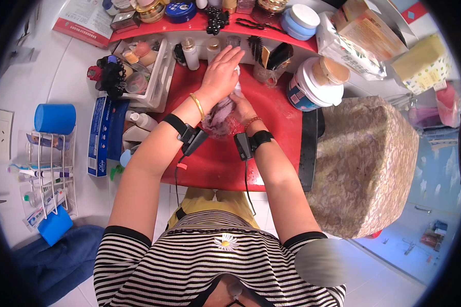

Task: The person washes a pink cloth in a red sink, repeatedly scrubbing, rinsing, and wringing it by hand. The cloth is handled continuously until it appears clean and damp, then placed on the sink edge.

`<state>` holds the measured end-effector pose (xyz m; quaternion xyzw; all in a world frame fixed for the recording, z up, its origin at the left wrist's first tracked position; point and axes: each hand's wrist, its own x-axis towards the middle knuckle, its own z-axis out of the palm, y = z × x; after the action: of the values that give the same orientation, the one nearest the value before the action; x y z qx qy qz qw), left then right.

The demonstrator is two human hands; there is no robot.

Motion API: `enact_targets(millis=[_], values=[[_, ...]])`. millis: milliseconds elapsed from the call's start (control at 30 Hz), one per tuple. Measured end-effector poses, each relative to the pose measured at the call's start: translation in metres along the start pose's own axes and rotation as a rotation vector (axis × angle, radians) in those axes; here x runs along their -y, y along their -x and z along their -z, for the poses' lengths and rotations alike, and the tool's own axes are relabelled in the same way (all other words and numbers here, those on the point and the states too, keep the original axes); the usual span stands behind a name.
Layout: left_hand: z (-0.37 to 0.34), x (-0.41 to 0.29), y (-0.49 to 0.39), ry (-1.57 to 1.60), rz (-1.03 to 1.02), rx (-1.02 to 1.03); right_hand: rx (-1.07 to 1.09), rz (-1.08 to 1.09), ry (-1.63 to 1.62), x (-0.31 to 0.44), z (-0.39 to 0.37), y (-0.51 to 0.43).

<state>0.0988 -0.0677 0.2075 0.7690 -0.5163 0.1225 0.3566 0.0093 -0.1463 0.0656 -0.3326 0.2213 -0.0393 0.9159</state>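
Observation:
A wet mauve cloth [222,111] hangs in the red washbasin [215,161], with water splashing around its lower end. My right hand [243,106] grips the cloth from the right side. Above it, my left hand [219,76] is stretched out flat, palm turned toward a white piece [237,78] at the back of the basin, perhaps the tap. Most of that piece is hidden behind my left hand, and I cannot tell whether they touch.
Bottles [191,53] and a cup of hairbrushes [267,73] stand along the basin's back. At left are a plastic organizer [163,73] and a blue box [98,136]; at right, a white bucket [311,90] and a cloth-covered appliance [363,165]. Jars line the red shelf [219,26].

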Motion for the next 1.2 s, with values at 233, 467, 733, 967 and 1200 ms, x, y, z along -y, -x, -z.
enact_targets(millis=[233,467,733,967,1200], values=[[0.000,0.007,0.003,-0.008,-0.033,0.051,-0.034,-0.038,0.616,-0.018,0.007,-0.022],[0.003,0.006,0.009,-0.013,-0.020,0.103,-0.138,0.235,0.801,0.007,0.005,0.006],[-0.006,0.018,0.049,0.269,0.024,-0.039,0.096,0.246,0.734,0.085,-0.030,0.090],[-0.075,0.064,0.161,0.024,0.862,0.496,0.105,0.443,0.991,0.132,-0.102,0.161],[-0.146,0.053,0.218,-0.300,0.656,0.803,-0.004,0.490,1.073,0.151,-0.113,0.190]])
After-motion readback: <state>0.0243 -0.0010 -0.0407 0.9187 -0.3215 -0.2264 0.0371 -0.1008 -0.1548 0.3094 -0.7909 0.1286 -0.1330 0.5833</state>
